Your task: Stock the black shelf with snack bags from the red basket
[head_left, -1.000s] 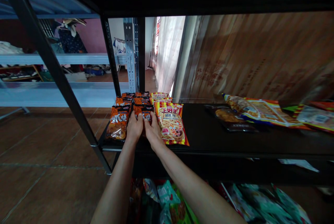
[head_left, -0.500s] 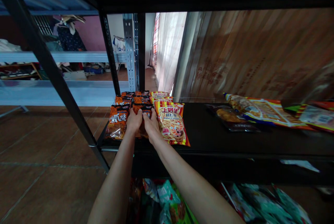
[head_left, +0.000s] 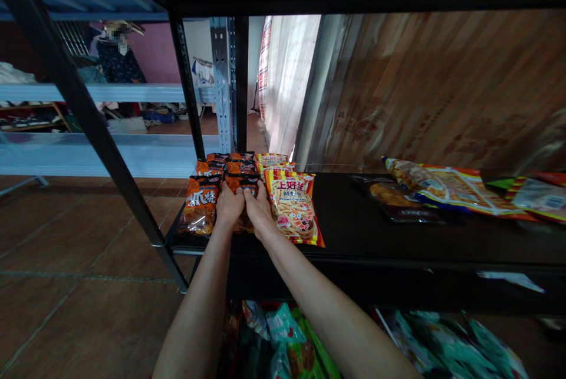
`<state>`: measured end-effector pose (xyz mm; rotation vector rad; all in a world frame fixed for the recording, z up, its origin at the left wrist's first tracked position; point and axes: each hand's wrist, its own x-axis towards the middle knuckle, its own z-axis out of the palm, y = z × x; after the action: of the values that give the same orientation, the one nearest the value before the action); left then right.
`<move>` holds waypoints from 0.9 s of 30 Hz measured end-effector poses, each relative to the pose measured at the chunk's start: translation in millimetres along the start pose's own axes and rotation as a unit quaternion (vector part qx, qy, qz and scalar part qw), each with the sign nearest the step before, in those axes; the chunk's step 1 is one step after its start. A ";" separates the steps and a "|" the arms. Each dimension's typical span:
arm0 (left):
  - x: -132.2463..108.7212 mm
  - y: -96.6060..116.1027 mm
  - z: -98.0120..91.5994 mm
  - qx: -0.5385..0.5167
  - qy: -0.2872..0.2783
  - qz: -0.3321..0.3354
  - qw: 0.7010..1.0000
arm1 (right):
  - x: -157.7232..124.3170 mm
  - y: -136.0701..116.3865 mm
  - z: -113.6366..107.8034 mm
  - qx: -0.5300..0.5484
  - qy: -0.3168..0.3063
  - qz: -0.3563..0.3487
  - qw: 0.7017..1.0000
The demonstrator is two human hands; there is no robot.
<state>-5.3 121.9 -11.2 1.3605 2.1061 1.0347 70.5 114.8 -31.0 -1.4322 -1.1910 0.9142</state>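
My left hand (head_left: 229, 206) and my right hand (head_left: 259, 208) grip the two sides of an orange-and-black snack bag (head_left: 241, 180) standing at the front of the black shelf (head_left: 340, 214). My hands and thumbs cover much of its front. Left of it stands a matching orange snack bag (head_left: 198, 208). To the right, close to my right hand, is a yellow-and-red bag of prawn crackers (head_left: 293, 209). More bags of both kinds stand in rows behind, partly hidden.
Flat snack bags lie further right on the shelf, including a blue-and-yellow bag (head_left: 446, 184) and a dark bag (head_left: 393, 199). A black post (head_left: 88, 114) rises at the left. Below are green snack bags (head_left: 283, 326). A brown curtain (head_left: 424, 90) hangs behind.
The view has shifted slightly. Both hands stay on the middle orange snack bag, with hardly any movement, and the neighbouring bags stand in the same places.
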 end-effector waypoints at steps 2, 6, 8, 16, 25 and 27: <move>-0.1 0.2 0.3 -0.002 0.001 0.003 1.000 | 0.8 0.0 1.0 0.007 0.002 -0.003 1.000; -0.5 0.7 0.3 -0.003 0.001 0.008 1.000 | 1.6 -0.8 2.4 0.013 0.003 -0.005 1.000; -1.1 1.2 0.2 0.000 0.001 0.008 1.000 | 1.9 -0.8 2.4 0.012 -0.008 -0.003 1.000; -2.6 1.3 0.9 0.006 0.004 0.007 1.000 | 2.9 1.0 2.1 0.003 0.002 -0.006 1.000; 0.7 1.2 0.1 0.006 0.007 0.011 1.000 | 1.1 0.6 1.2 -0.007 0.001 -0.003 1.000; 1.4 1.2 -0.3 0.002 0.007 0.013 1.000 | 0.9 -0.3 1.2 -0.006 0.000 -0.005 1.000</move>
<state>-5.4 123.3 -10.1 1.3892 2.1069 1.0535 69.6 116.0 -30.9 -1.4360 -1.2044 0.9019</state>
